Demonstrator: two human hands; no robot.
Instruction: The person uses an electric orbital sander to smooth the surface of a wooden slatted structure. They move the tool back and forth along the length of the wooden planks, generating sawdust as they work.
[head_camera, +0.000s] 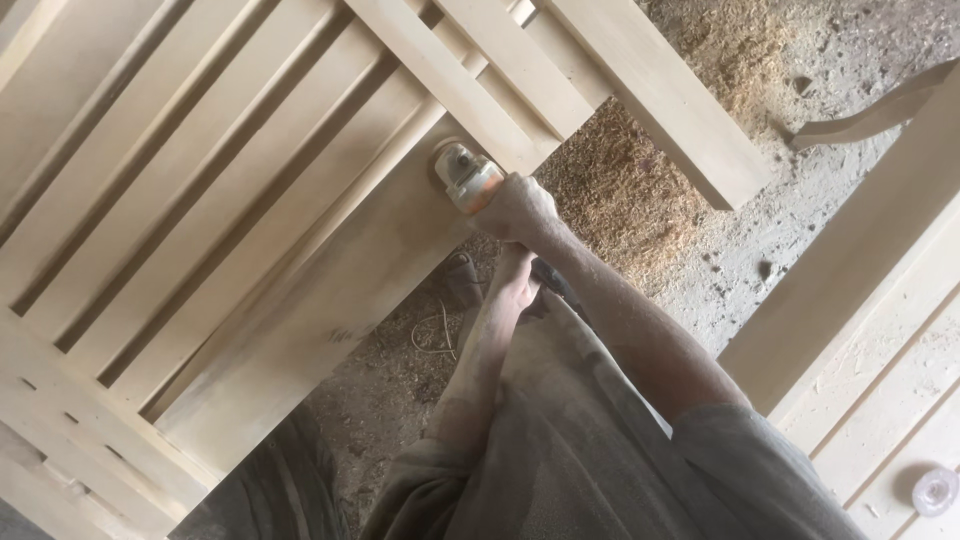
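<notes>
My right hand (517, 208) is shut on the front of an orange and grey hand-held sander (462, 172). The tool's round head presses on the wide bottom rail (330, 310) of a pale slatted wooden frame (200, 200). Behind it, my left hand (516, 285) is closed on the tool's dark rear end, which is mostly hidden. Both forearms are coated in dust.
Sawdust and shavings (620, 180) cover the concrete floor under the frame. Another pale wooden panel (880, 330) stands at the right, with a small round disc (936, 490) lying on it. A curved wooden piece (870, 115) lies at the upper right.
</notes>
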